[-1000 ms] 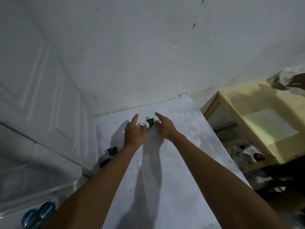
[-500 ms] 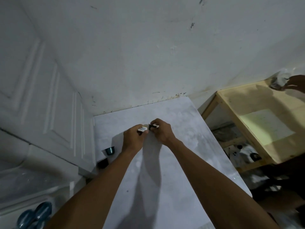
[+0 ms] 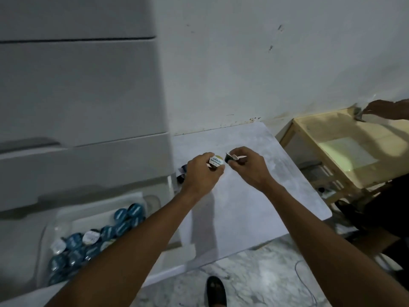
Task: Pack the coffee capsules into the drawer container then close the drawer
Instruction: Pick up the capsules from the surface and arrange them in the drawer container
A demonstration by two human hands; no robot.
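Your left hand [image 3: 202, 172] pinches a white-lidded capsule [image 3: 215, 162] above the worktop [image 3: 254, 209], lid turned up toward you; your right hand [image 3: 246, 166] grips a dark capsule [image 3: 228, 157] just beside it, seemingly tipped sideways, lid facing right.

The left hand [image 3: 200, 173] covers all but the lid of its white-lidded capsule [image 3: 215, 161]; the right hand [image 3: 247, 167] hides most of a dark capsule [image 3: 228, 157]. Behind the left hand sit further capsules [image 3: 181, 173], half-hidden. In the drawer [image 3: 47, 235] the blue capsules [image 3: 120, 214] are smeared (labels unreadable). At the right edge another person's hand [image 3: 386, 111] is cut off.
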